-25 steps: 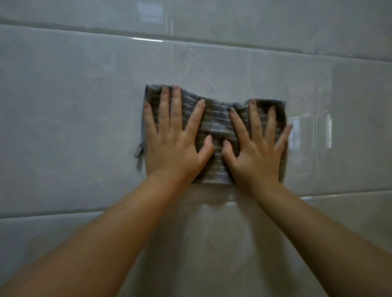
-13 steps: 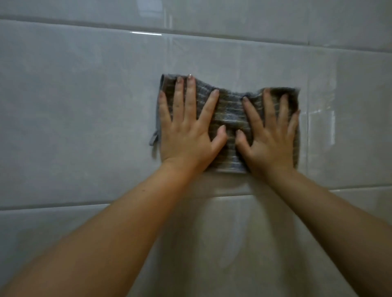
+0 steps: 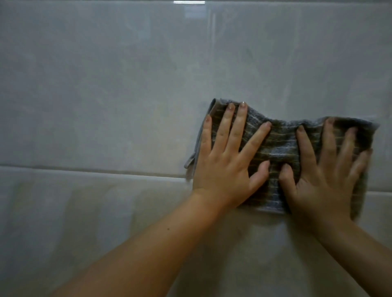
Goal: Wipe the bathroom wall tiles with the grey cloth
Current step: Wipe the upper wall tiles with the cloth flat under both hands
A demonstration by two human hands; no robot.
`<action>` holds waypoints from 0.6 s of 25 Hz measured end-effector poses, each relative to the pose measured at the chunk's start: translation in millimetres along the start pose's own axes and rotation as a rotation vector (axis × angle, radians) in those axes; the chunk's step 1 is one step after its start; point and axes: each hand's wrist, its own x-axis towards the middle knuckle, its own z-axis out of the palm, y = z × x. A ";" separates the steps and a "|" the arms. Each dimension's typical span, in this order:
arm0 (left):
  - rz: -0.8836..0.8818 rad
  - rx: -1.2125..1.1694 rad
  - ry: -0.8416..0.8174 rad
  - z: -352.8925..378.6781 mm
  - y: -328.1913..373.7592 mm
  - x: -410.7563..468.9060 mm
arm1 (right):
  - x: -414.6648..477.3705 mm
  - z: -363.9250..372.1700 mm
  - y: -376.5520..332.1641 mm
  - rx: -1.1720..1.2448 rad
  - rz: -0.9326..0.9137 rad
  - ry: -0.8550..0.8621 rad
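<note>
**Head view: both hands flat on the grey cloth against the tiles**

Head camera looks at a glossy pale grey tiled wall [image 3: 106,84]. The grey cloth [image 3: 277,146], with thin lighter stripes, lies pressed on the wall in the right half of the view. It covers the horizontal grout line [image 3: 84,169] between an upper tile and a lower tile. The left hand [image 3: 227,167] rests flat on the left part of the cloth, fingers spread and pointing up. The right hand [image 3: 322,180] rests flat on the right part, fingers also spread; it looks a little blurred. The two thumbs are near each other at the middle of the cloth, not touching. Neither hand is closed around the cloth; both only press it with open palms. A small loop [image 3: 189,162] hangs at the cloth's left edge. A bright reflection [image 3: 188,2] shows at the top of the wall.
</note>
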 end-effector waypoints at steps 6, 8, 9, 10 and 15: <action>-0.097 0.069 -0.029 -17.4 -59.0 -69.6 | -40.0 12.4 -71.6 0.036 -0.163 0.006; -0.106 0.069 -0.053 -20.8 -72.6 -99.0 | -63.0 17.7 -94.7 0.019 -0.245 -0.016; -0.102 0.069 -0.065 -21.7 -75.9 -113.1 | -73.2 19.4 -102.2 0.017 -0.290 -0.027; -0.095 0.072 -0.079 -23.8 -79.9 -125.1 | -80.0 20.4 -108.5 0.019 -0.326 -0.034; -0.171 0.093 -0.068 -35.7 -124.5 -126.0 | -53.3 18.6 -147.8 0.061 -0.322 -0.019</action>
